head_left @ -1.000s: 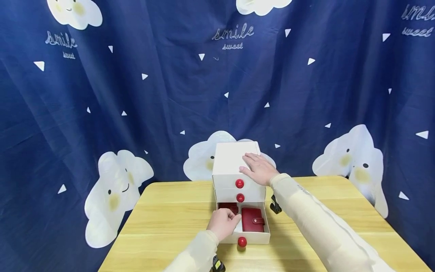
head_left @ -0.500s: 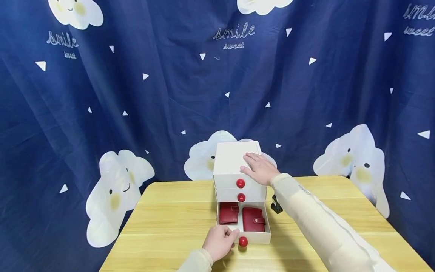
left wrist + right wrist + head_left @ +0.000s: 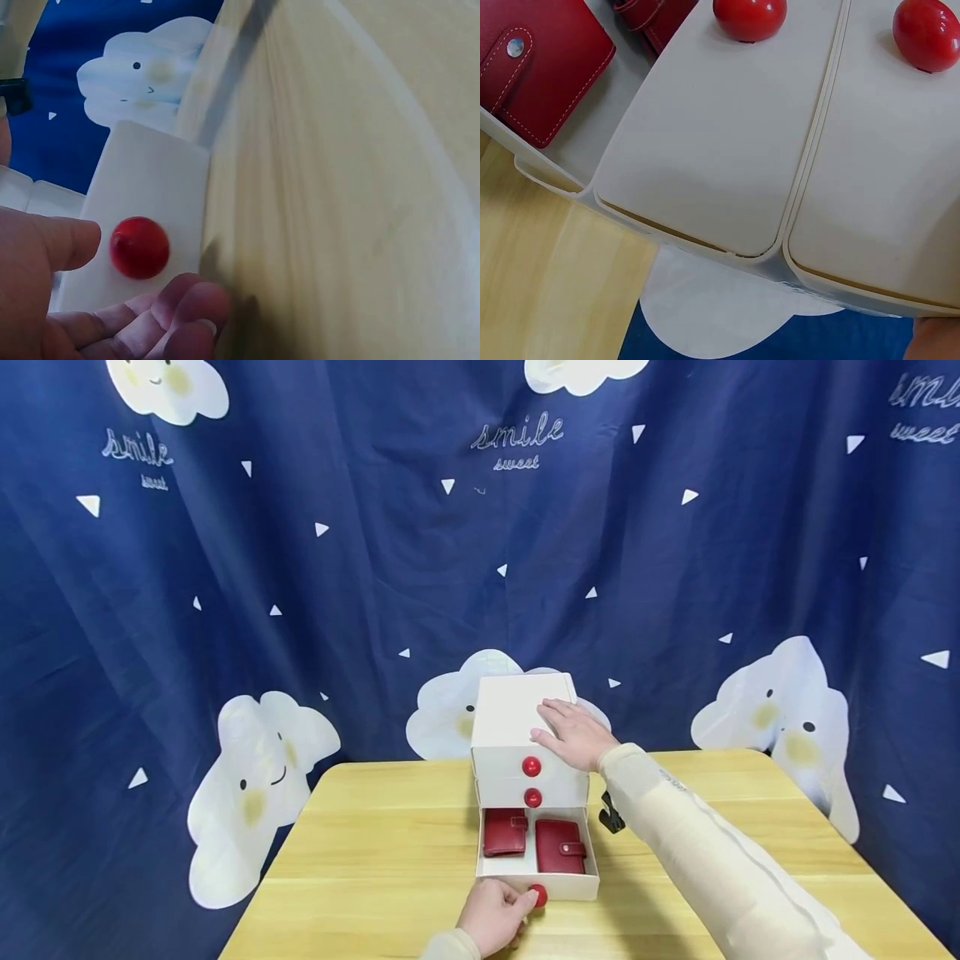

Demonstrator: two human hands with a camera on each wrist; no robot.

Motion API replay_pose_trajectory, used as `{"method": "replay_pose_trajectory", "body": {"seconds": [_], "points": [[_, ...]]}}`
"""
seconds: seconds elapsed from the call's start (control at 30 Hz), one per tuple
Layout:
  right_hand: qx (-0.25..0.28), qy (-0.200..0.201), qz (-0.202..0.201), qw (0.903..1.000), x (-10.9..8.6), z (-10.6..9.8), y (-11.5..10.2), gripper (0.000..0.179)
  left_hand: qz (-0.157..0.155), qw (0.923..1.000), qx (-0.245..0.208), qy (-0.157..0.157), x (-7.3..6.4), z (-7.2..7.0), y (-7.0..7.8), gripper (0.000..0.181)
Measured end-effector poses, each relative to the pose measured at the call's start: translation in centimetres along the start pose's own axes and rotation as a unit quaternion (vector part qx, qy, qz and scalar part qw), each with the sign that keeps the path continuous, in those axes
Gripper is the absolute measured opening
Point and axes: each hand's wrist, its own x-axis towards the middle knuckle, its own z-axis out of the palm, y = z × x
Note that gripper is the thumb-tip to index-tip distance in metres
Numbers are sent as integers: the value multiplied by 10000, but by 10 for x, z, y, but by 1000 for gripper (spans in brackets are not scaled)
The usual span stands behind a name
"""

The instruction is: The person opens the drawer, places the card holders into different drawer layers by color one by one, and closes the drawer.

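My left hand (image 3: 491, 914) is at the front of the pulled-out bottom drawer (image 3: 573, 887), close to its round red knob (image 3: 540, 896). In the left wrist view the thumb (image 3: 71, 244) and bent fingers (image 3: 191, 307) stand either side of the knob, with a small gap at the thumb tip. My right hand (image 3: 573, 733) rests with fingers extended on top of the white drawer box (image 3: 506, 706). Two dark red wallets lie in the drawer: a snap-strap wallet (image 3: 553, 845) on the right and another wallet (image 3: 504, 835) on the left, partly under the box.
Two upper drawers are closed, with a top red knob (image 3: 531, 767) and a middle red knob (image 3: 533, 797). The box stands on a light wooden table (image 3: 375, 843). Behind it hangs a dark blue cloud-print curtain (image 3: 360, 585). A black buckle (image 3: 611, 814) shows under my right sleeve.
My left hand has moved out from over the drawer, down and toward me, to the bottom knob, uncovering the left wallet. My right hand has stayed on the box.
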Motion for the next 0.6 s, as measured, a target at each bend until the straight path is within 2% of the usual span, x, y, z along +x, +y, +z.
{"method": "replay_pose_trajectory", "body": {"seconds": [0.1, 0.27, 0.5, 0.6], "points": [[24, -17, -9, 10000, 1, 3, 0, 71, 13, 10000, 42, 37, -1, 5, -3, 42], [-3, -44, -29, 10000, 1, 3, 2, 72, 281, 9988, 364, 137, 1, 10, -4, 36], [11, -39, 25, 10000, 2, 1, 1, 73, 391, 9991, 98, 147, 3, 15, -5, 28], [35, -47, 28, 10000, 1, 2, 1, 72, 493, 9981, 237, 270, 5, 17, -5, 30]]}}
